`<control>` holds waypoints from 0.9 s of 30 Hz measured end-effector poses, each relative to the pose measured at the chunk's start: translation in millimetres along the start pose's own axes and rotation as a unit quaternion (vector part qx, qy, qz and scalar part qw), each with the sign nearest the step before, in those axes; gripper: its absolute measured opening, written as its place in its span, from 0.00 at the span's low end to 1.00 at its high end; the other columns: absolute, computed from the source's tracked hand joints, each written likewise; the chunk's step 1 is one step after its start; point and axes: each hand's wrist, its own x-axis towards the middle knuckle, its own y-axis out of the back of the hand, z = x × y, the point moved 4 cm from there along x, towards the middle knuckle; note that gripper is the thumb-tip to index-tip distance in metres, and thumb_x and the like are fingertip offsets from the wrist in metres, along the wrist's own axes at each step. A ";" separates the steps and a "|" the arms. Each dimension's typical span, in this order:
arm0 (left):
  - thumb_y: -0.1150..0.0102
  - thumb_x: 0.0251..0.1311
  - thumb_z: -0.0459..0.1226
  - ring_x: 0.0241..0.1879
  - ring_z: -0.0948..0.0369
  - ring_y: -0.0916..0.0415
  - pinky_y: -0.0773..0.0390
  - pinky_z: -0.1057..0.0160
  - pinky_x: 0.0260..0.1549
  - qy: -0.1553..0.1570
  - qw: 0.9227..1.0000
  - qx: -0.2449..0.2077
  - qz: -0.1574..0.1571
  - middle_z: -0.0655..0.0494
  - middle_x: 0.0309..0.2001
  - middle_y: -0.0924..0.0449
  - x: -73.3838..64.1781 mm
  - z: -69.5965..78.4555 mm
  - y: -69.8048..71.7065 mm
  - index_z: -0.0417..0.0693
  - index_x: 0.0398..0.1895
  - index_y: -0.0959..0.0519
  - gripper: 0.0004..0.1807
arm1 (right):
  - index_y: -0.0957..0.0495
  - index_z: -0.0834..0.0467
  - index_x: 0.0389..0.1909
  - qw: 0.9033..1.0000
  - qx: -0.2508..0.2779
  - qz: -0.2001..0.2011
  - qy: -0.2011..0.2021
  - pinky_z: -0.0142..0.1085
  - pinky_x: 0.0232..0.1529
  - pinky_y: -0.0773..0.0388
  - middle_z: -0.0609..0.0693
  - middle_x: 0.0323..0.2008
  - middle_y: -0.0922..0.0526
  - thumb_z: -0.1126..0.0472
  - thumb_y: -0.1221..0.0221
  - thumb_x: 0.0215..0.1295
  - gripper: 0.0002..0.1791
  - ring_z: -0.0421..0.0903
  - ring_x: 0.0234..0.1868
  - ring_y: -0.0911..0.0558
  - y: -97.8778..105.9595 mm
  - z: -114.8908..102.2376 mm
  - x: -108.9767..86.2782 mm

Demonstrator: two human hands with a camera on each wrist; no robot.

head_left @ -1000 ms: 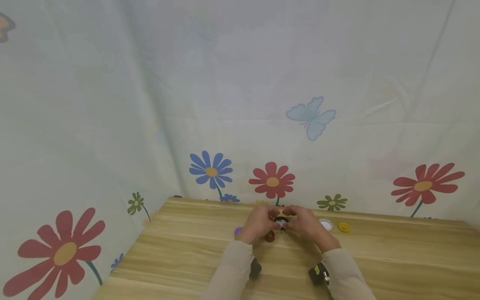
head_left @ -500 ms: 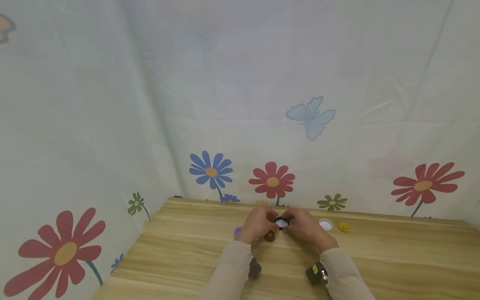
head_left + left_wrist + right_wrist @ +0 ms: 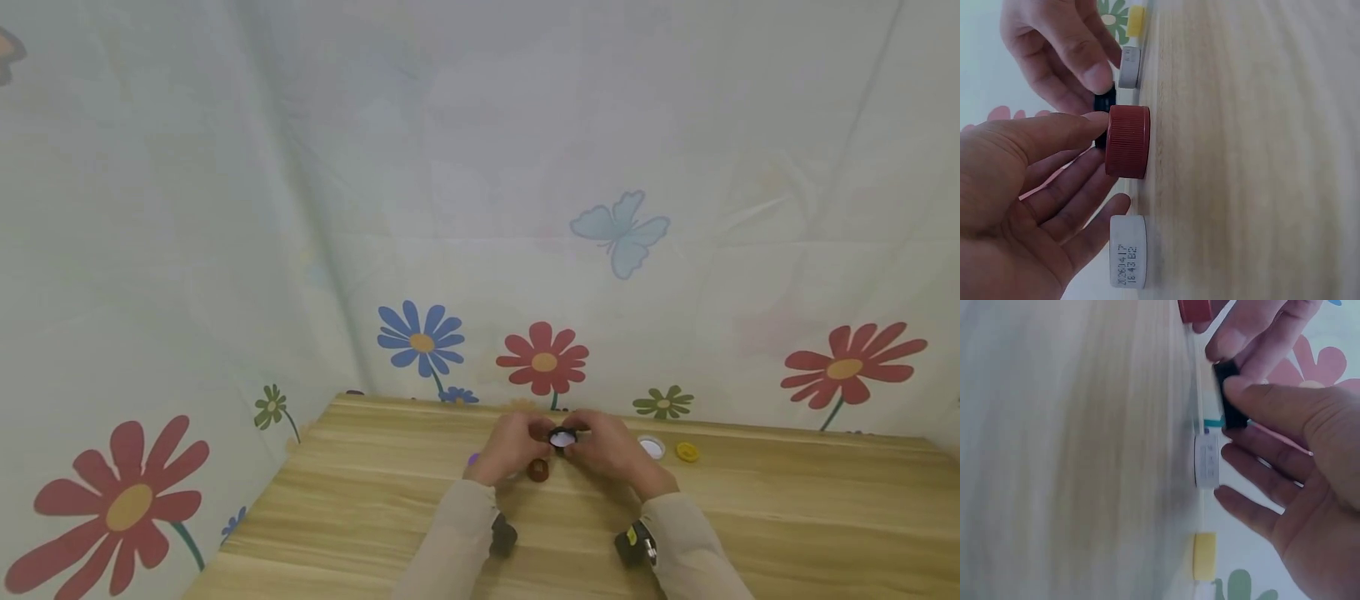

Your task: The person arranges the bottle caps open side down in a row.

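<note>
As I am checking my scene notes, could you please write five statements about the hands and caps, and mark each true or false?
1. The left hand and right hand hold the black cap. True.
2. The red cap is in the right hand. False: the red cap rests on the table.
3. The yellow cap lies right of the right white cap. True.
4. The purple item lies farthest right. False: the purple item is beside the left wrist, partly hidden.
5. The left white cap bears print. True.
</note>
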 end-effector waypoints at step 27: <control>0.26 0.59 0.29 0.39 0.59 0.13 0.17 0.64 0.41 -0.050 0.996 0.004 0.068 0.55 0.39 0.10 -2.3 3.2 9.7 0.46 0.44 0.11 0.10 | 0.13 0.58 0.48 0.998 0.037 -0.025 -0.041 0.57 0.60 0.21 0.50 0.46 0.11 0.61 0.34 0.74 0.07 0.57 0.56 0.16 22.8 -10.9 -4.5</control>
